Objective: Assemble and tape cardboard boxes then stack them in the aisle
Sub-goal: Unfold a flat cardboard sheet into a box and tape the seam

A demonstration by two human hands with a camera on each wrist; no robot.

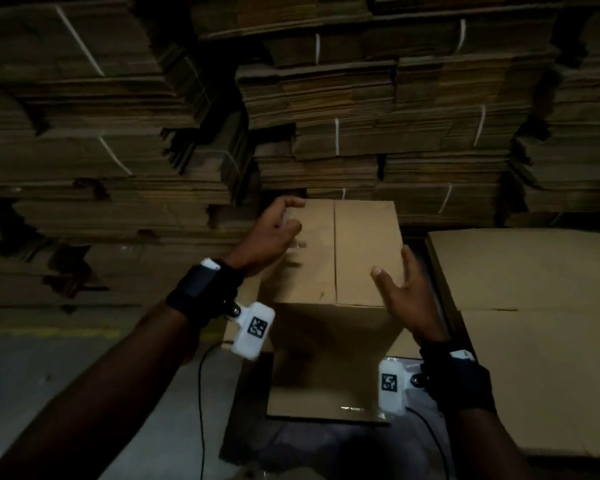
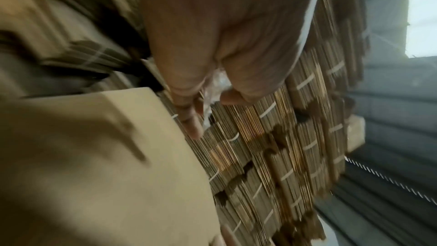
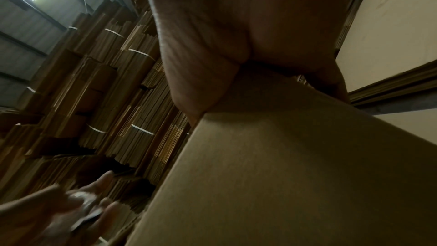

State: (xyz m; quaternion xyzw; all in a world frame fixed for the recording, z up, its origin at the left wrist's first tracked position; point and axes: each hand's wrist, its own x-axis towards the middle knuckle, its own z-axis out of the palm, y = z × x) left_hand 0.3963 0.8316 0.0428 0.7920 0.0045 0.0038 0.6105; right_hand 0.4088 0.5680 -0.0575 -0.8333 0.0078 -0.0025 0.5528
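Note:
A brown cardboard box (image 1: 333,251) stands upright in front of me, its top flaps closed along a middle seam. My left hand (image 1: 278,230) hovers at the box's top left corner. It pinches a crumpled strip of clear tape (image 2: 217,89) between thumb and fingers; the same tape (image 3: 87,203) shows blurred in the right wrist view. My right hand (image 1: 399,289) lies against the box's right edge, thumb on the top flap and straight fingers down the side wall (image 3: 272,175). The left wrist view shows the box's top (image 2: 94,156) blurred by motion.
Strapped bundles of flat cardboard (image 1: 361,133) form a tall wall just behind the box. A pile of large flat cardboard sheets (image 1: 534,289) lies close on the right. Grey concrete floor (image 1: 66,375) with a yellow line (image 1: 66,331) spreads to the left. A thin cable (image 1: 201,393) hangs below my left wrist.

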